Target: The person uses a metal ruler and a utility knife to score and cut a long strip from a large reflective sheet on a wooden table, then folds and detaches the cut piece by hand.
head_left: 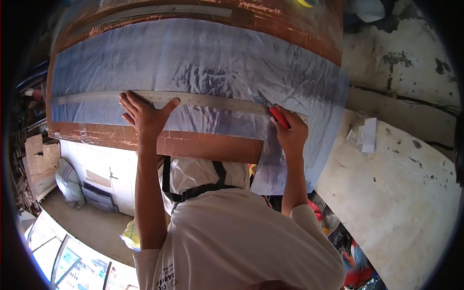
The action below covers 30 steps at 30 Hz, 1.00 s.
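Observation:
A long metal ruler (pixel 212 100) lies across a wide bluish-grey, creased plastic-like sheet (pixel 145 53). My left hand (pixel 147 117) presses on the ruler left of the middle, its fingers and thumb spread apart. Near the ruler's right end, my right hand (pixel 294 129) grips a red-handled utility knife (pixel 279 117). The knife's blade points up and left, just beyond the ruler's far edge; whether its tip touches the sheet I cannot tell. At the right, part of the sheet hangs over the near table edge.
Under the sheet is a worn brown tabletop (pixel 212 148), with a flat metal strip (pixel 193 9) along its far side. A stained pale board (pixel 396 188) stands to the right, bearing a white paper piece (pixel 369 135). A sack (pixel 70 183) sits on the floor at left.

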{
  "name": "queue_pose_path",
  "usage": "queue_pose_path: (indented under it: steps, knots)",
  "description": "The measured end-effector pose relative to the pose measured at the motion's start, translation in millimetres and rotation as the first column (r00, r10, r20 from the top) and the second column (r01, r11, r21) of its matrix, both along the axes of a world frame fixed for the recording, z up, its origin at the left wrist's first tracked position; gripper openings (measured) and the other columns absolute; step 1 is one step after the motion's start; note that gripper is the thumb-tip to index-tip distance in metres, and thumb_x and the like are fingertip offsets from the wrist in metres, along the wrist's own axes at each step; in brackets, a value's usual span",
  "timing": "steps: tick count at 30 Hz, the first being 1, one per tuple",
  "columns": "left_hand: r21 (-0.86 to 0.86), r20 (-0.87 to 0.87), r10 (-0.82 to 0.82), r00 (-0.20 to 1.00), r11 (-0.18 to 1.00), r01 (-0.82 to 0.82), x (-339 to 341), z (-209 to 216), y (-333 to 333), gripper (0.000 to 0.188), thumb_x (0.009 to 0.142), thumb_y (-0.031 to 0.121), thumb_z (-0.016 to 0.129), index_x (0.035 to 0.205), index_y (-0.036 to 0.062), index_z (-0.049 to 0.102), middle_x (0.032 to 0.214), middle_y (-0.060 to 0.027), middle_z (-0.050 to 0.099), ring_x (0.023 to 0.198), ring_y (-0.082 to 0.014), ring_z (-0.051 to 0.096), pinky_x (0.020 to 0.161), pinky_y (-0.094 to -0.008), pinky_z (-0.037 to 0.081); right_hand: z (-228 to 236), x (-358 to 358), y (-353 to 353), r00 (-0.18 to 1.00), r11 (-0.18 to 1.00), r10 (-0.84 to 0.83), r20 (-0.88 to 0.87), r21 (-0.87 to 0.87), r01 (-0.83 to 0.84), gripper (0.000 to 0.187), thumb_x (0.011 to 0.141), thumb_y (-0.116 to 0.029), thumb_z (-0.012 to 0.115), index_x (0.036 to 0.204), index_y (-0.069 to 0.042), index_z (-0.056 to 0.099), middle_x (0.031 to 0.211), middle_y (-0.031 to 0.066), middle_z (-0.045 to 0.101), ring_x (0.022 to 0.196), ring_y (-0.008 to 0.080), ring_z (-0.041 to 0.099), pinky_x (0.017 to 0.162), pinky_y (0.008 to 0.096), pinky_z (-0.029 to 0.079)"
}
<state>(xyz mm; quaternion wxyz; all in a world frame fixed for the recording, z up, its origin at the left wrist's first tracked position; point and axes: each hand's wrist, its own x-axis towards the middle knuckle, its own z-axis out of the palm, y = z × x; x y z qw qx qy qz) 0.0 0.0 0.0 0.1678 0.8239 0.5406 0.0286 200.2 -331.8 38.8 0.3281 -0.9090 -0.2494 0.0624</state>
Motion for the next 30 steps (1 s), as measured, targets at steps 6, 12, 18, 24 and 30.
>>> queue_pose_path:
  steps: [6, 12, 18, 24, 30]
  knots:
    - [-0.016, -0.015, -0.020, 1.000, 1.000, 0.020, 0, 2, -3, 0.163, 0.056, 0.086, 0.081, 0.158, -0.0085, -0.006, 0.164, -0.0364, -0.002, 0.156, -0.0497, -0.009, 0.121, -0.0684, 0.001, -3, 1, 0, 0.994, 0.993, -0.044, 0.095, -0.102, 0.054, 0.048, 0.072, -0.006, 0.080, 0.116, -0.025, 0.078, 0.092, 0.0017, 0.073, 0.079, 0.0258, 0.071, 0.068, 0.0361, 0.056]
    - [-0.004, -0.028, -0.024, 0.999, 1.000, 0.024, 1, 0, -3, 0.163, 0.054, 0.083, 0.084, 0.158, -0.0072, -0.005, 0.165, -0.0332, -0.001, 0.156, -0.0483, -0.006, 0.123, -0.0654, 0.000, -6, -1, -1, 0.994, 0.989, -0.046, 0.097, -0.137, 0.059, 0.047, 0.074, -0.007, 0.076, 0.116, -0.027, 0.079, 0.090, 0.0010, 0.072, 0.073, 0.0265, 0.070, 0.064, 0.0359, 0.055]
    - [0.001, -0.024, -0.012, 1.000, 1.000, 0.012, 1, 0, 0, 0.162, 0.054, 0.078, 0.088, 0.159, -0.0052, -0.004, 0.167, -0.0297, 0.000, 0.157, -0.0456, -0.005, 0.124, -0.0635, 0.000, -13, -10, 3, 0.971, 0.990, -0.062, 0.232, -0.112, 0.090, 0.044, 0.074, -0.006, 0.076, 0.113, -0.025, 0.080, 0.090, -0.0009, 0.065, 0.065, 0.0223, 0.066, 0.055, 0.0341, 0.052]
    - [0.029, -0.001, -0.048, 0.999, 0.998, 0.048, -7, -4, 2, 0.159, 0.056, 0.077, 0.087, 0.160, -0.0048, -0.002, 0.167, -0.0311, 0.000, 0.157, -0.0464, -0.003, 0.124, -0.0641, 0.002, -1, -3, 9, 0.982, 0.993, -0.003, 0.190, -0.117, 0.026, 0.033, 0.074, -0.007, 0.077, 0.105, -0.019, 0.080, 0.092, -0.0002, 0.061, 0.061, 0.0214, 0.064, 0.052, 0.0337, 0.050]
    - [0.198, 0.031, -0.117, 0.993, 0.974, 0.109, -9, 8, -14, 0.138, 0.062, 0.070, 0.088, 0.161, -0.0006, 0.022, 0.166, -0.0338, 0.011, 0.155, -0.0515, 0.009, 0.120, -0.0697, 0.011, -4, -2, 7, 0.995, 0.995, 0.047, 0.090, -0.097, -0.038, 0.025, 0.078, -0.010, 0.078, 0.101, -0.019, 0.080, 0.090, 0.0014, 0.061, 0.064, 0.0249, 0.065, 0.052, 0.0374, 0.050]
